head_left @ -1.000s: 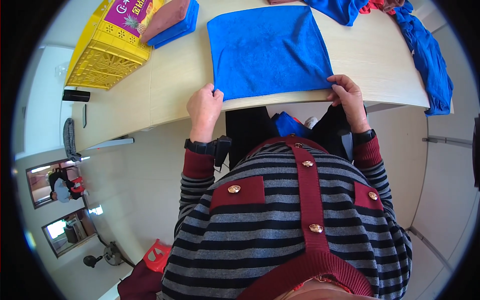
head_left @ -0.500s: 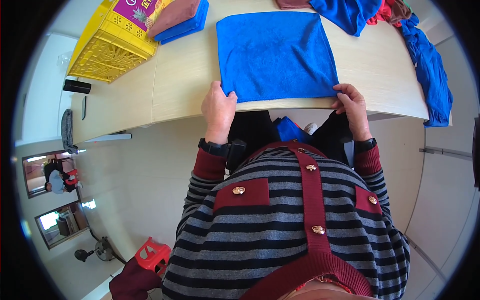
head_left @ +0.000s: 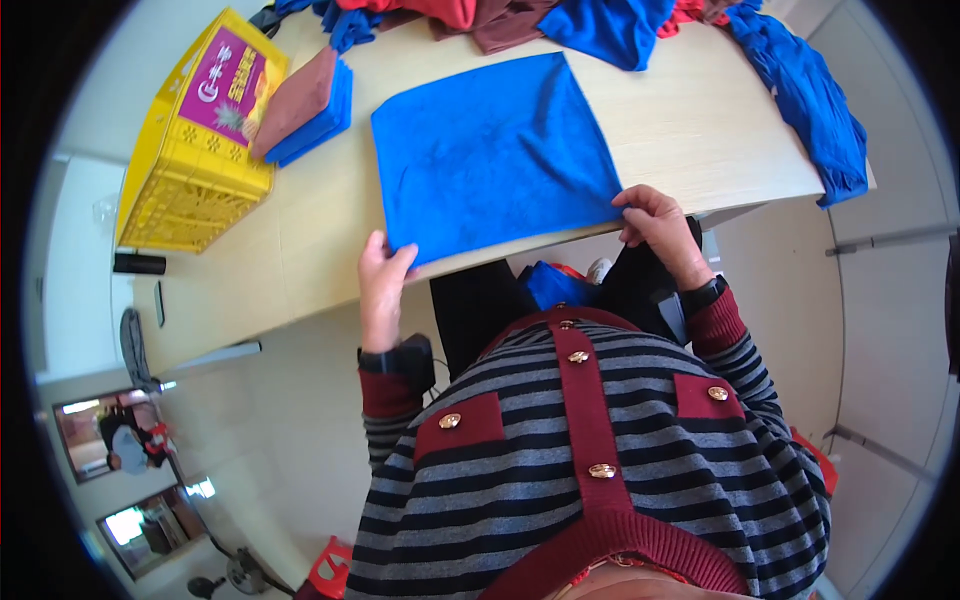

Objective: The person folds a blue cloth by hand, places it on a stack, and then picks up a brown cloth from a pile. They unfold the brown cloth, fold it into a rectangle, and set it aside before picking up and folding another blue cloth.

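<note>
A square blue cloth (head_left: 490,150) lies spread flat on the pale wooden table, its near edge close to the table's front edge. My right hand (head_left: 660,235) pinches the cloth's near right corner between thumb and fingers. At the near left corner is my left hand (head_left: 382,290), thumb and forefinger apart, the thumb tip touching the cloth's edge. Beyond the cloth's left side sits a stack of folded cloths (head_left: 305,110), brown on top of blue.
A yellow plastic crate (head_left: 195,185) stands at the left of the table (head_left: 290,260). Crumpled red, brown and blue cloths (head_left: 500,22) line the far side. A blue cloth (head_left: 805,100) hangs over the right end. Low at the left is a red stool (head_left: 330,570).
The view has turned, so the table appears tilted and more of the far cloth pile shows. My left thumb and forefinger look wider apart; my right hand keeps its corner.
</note>
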A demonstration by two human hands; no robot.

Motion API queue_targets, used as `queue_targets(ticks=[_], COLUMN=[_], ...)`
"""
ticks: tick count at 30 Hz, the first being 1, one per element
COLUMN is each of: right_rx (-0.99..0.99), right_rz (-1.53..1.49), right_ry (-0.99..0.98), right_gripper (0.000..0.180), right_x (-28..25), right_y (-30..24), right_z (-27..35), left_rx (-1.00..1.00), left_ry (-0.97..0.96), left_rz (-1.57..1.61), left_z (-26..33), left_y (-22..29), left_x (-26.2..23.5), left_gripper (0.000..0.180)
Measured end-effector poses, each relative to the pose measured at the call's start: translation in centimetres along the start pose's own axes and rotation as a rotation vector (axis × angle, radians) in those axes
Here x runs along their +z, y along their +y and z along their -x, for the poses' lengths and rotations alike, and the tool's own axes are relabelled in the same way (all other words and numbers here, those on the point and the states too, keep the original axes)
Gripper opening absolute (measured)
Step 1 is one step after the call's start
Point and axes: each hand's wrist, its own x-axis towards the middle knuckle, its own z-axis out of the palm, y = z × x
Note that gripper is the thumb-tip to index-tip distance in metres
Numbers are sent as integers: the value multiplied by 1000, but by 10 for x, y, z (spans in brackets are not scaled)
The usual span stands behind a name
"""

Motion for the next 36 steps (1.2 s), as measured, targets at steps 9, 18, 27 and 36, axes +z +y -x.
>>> queue_targets(ticks=[9, 18, 27, 36], right_rx=[38, -22, -98, -146], right_rz=[416, 468, 729, 708], right_ry=[-193, 158, 327, 342], right_gripper=[23, 33, 34, 33], right_x=[-48, -13, 2, 8], right_y=[-51, -58, -49, -57], right_z=[-37, -218, -280, -285], left_rx=[-67, 565, 303, 154], left_ry=[-136, 134, -173, -267], left_rz=[-397, -741, -564, -82], left_z=[-39, -214, -296, -268], left_y=[3, -2, -8, 33], left_x=[-47, -25, -37, -9], left_gripper=[23, 30, 35, 26])
